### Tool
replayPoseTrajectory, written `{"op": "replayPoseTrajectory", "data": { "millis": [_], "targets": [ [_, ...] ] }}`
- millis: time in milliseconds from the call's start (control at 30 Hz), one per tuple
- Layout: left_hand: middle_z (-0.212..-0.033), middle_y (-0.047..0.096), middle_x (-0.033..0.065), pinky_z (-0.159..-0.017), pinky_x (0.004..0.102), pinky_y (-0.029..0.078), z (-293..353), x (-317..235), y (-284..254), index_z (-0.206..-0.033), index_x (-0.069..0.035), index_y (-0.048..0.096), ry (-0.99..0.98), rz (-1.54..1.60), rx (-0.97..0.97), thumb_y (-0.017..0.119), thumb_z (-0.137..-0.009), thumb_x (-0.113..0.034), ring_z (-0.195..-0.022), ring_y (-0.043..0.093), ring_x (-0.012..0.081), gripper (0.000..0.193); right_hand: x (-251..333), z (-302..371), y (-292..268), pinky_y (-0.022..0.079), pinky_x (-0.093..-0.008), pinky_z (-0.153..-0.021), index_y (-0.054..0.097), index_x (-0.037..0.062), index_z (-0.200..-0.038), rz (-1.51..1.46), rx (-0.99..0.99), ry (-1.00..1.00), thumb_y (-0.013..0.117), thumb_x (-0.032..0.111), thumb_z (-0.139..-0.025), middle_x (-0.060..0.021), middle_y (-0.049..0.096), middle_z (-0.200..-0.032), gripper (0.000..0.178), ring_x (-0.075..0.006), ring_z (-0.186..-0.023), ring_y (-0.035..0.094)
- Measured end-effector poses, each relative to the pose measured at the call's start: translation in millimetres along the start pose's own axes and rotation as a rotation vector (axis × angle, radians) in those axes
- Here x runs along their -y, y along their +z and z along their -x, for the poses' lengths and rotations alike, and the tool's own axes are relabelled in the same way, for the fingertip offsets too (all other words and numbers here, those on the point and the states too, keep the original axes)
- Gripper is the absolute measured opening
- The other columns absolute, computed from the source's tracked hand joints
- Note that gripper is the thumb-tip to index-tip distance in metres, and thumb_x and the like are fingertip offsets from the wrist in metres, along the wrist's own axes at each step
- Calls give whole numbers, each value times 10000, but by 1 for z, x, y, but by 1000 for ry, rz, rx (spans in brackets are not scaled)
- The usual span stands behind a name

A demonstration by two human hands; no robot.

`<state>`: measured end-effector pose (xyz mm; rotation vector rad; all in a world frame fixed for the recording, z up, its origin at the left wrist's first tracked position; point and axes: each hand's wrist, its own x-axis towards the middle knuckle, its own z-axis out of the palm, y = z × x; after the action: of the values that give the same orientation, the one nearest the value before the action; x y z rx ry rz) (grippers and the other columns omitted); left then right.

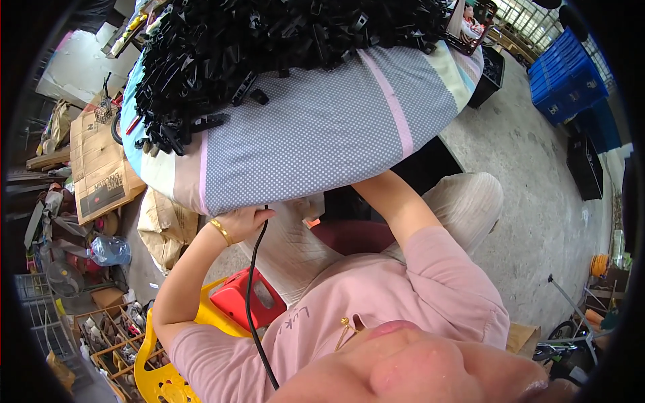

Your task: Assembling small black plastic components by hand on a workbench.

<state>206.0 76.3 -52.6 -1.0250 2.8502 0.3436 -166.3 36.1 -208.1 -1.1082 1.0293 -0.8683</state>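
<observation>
My left hand (243, 223), with a gold bracelet (220, 232) at its wrist, is at the near edge of a cloth-covered table (302, 127). Its thumb shows, but its fingers are mostly hidden at the cloth's edge, so I cannot tell what they hold. A black cable (250, 295) passes right by the thumb and runs down over my shirt. My right forearm (396, 205) reaches under the tabletop, which hides the right hand. On the table's far side lies a big heap of small black plastic parts (269, 40); one loose part (259, 97) sits at its near fringe.
A dark basket (470, 27) stands at the table's far right corner. Blue crates (564, 77) and a black box (584, 166) are farther right on the concrete floor. Cardboard (101, 158), a large water bottle (109, 250) and a yellow chair (158, 349) with a red piece (248, 299) are to my left.
</observation>
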Motion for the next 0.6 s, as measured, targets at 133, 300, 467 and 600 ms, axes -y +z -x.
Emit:
{"op": "replayPoseTrajectory", "data": {
  "millis": [133, 300, 467, 600],
  "targets": [
    [-1301, 475, 193, -1061, 456, 263, 10, 14, -6, -1256, -67, 514, 2, 43, 50, 615, -850, -363, -1223, 405, 378, 512, -1, -2, -6, 438, -375, -962, 475, 13, -1260, 110, -55, -46, 544, 377, -904, -127, 528, -1257, 514, -255, -1113, 531],
    [-1406, 380, 194, -1125, 435, 163, 22, 31, 3, -1314, -71, 459, 15, 50, -38, 594, -864, -390, -1333, 285, 362, 568, 2, 1, -19, 435, -375, -965, 475, 14, -1263, 260, -139, -103, 551, 374, -900, -127, 530, -1254, 517, -256, -1114, 530],
    [-1432, 338, 210, -1126, 435, 176, 33, 32, -21, -1361, -67, 407, -73, 73, 248, 605, -853, -425, -1348, 260, 379, 652, 9, 14, -32, 431, -374, -968, 474, 15, -1265, 415, -232, -160, 558, 371, -896, -127, 531, -1251, 520, -256, -1116, 528],
    [-1435, 356, 187, -1098, 449, 265, 33, 0, -20, -1381, -50, 378, -54, -32, 463, 635, -801, -284, -1339, 317, 335, 676, 20, 22, -35, 429, -374, -971, 474, 16, -1268, 548, -293, -213, 564, 369, -893, -126, 532, -1248, 522, -257, -1117, 527]
  ]
}}
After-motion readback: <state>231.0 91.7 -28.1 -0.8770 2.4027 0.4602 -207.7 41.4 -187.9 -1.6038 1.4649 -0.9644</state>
